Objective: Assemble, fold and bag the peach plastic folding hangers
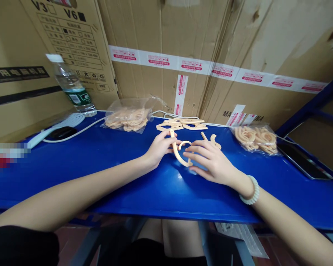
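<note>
The left hand pinches the upper end of a peach hook at the centre of the table. The right hand lies open, its fingertips on the hook's lower curve. Loose hooks lie at 12 o'clock from the hands, a bag at 10 o'clock, another bag at 2 o'clock.

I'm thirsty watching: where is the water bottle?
In the head view, the water bottle stands far left on the blue table, in front of the cardboard boxes.
</note>
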`<state>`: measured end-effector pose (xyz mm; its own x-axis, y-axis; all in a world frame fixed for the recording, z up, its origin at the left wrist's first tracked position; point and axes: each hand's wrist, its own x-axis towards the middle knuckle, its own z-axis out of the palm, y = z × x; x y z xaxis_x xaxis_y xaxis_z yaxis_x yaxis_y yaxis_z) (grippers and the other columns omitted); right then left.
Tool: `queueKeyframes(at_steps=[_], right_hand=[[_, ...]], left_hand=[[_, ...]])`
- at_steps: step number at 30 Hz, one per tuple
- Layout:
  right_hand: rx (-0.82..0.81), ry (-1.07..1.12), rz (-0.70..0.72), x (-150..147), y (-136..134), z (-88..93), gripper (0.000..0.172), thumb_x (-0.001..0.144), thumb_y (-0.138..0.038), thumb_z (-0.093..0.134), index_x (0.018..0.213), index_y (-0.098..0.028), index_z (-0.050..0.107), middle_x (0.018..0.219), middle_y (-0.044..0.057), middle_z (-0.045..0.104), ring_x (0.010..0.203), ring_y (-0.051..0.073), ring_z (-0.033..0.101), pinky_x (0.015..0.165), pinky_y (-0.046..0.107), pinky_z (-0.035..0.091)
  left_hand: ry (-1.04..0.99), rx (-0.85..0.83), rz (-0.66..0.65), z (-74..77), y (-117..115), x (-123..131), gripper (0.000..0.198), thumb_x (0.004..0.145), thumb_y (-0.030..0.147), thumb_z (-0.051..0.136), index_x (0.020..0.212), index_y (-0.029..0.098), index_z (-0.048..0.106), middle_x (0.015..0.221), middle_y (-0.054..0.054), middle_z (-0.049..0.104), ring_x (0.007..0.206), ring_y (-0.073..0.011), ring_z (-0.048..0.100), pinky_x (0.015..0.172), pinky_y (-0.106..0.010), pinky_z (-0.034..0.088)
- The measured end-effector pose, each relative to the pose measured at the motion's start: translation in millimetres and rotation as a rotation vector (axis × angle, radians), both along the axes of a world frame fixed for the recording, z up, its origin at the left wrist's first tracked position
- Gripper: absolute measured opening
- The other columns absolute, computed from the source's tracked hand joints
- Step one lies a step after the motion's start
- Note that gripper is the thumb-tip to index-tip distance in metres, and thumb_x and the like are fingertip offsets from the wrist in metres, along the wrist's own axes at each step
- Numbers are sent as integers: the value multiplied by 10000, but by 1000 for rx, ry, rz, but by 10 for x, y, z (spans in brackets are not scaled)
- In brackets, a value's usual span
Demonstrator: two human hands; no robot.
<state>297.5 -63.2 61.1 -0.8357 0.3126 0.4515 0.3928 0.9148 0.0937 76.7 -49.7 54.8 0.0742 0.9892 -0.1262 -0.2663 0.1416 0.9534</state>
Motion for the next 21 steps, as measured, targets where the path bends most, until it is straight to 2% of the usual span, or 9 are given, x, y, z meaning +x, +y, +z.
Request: queueKeyframes(at_steps=[5,8,11,14,17,19,21], right_hand=[[30,-98,-23,18,52,-78,257,1030,-287,530,1200,-167,680,1124,126,728,1271,318,554,1123,574,366],[16,-71,-65,60,78,-64,246,1032,-339,533,1095,-165,695,1002,109,721,1136,279,619,1140,555,335],[3,-37,-94,71,68,-41,253,1033,-366,534,1042,-166,689,937,80,704,989,238,648,1133,533,329],[7,-21,-107,76,58,-43,253,1028,-374,545,1043,-165,686,913,66,704,955,236,650,1120,533,324],[15,-13,-110,81,62,-63,263,1026,-382,551,1037,-157,686,877,57,702,880,221,649,1104,528,325],[20,-5,-109,81,64,-70,267,1028,-384,549,1027,-154,685,849,48,696,817,202,638,1093,518,330],[26,5,-109,76,59,-67,272,1029,-388,547,1023,-153,683,845,49,694,807,199,631,1074,502,344]], left_hand=[[-15,27,-35,-18,-16,-8,132,927,84,533,1039,151,550,891,-94,771,687,-146,708,687,-275,578],[-14,70,5,-34,5,-17,220,919,112,576,1129,160,529,976,-99,763,700,-142,708,725,-308,603],[31,200,100,-99,41,-30,407,891,146,630,1261,207,472,1203,-118,696,812,-164,730,798,-375,622],[222,484,194,-188,57,-52,490,872,156,634,1323,240,462,1390,-136,573,1124,-238,681,931,-444,595],[581,885,247,-242,16,-71,420,882,131,610,1285,230,545,1475,-135,505,1419,-288,461,1146,-531,432],[792,1115,207,-264,-33,-69,339,902,138,606,1232,219,591,1496,-130,505,1479,-300,381,1221,-568,305],[911,1246,73,-294,-79,-56,290,932,171,607,1218,218,595,1419,-115,593,1411,-280,481,1237,-569,265]])
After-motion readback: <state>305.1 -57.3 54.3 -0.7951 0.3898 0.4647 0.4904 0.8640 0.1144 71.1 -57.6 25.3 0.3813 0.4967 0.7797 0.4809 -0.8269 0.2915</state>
